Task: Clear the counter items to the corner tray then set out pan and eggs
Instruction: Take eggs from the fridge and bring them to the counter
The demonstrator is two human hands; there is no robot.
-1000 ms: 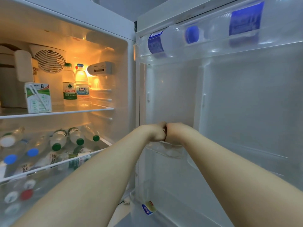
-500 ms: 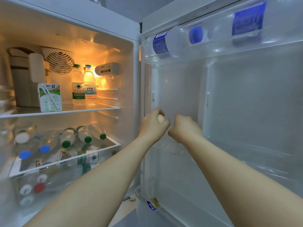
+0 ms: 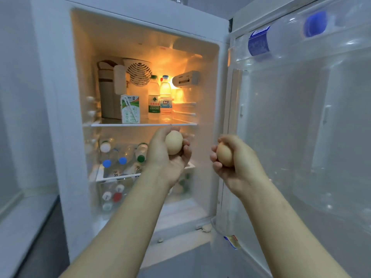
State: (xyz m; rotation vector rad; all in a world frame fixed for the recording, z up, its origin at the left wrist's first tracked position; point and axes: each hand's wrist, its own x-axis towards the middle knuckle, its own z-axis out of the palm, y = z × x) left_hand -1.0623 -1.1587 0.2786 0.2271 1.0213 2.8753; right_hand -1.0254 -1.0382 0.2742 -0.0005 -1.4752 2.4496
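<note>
At the open fridge [image 3: 60, 117], in front of the lit compartment, the left egg [image 3: 173, 142] is cupped in the left hand [image 3: 160, 167]. The palm is turned up and the fingers are curled round the egg's far side, so it is cradled rather than squeezed. The right egg [image 3: 224, 154] is grasped in the right hand [image 3: 243, 169], with the fingers wrapped round it and only its left face visible. The hands are kept near each other but apart, likely so the shells are not knocked together. Both eggs are held clear of the glass shelf [image 3: 140, 124] and of the door [image 3: 301, 137], which is swung open at right. Far back on the shelf a milk carton [image 3: 130, 109] and 2 upright water bottles [image 3: 154, 101] are seen. Flat bottles [image 3: 122, 155] are laid below, and 1 rack bottle [image 3: 281, 37] is laid in the top door rack. Pan, counter and corner tray are not in view, so the clearing cannot be checked. The step is judged as the egg fetch. The door is not yet closed; with both hands loaded, an elbow or setting 1 egg down would be needed.
</note>
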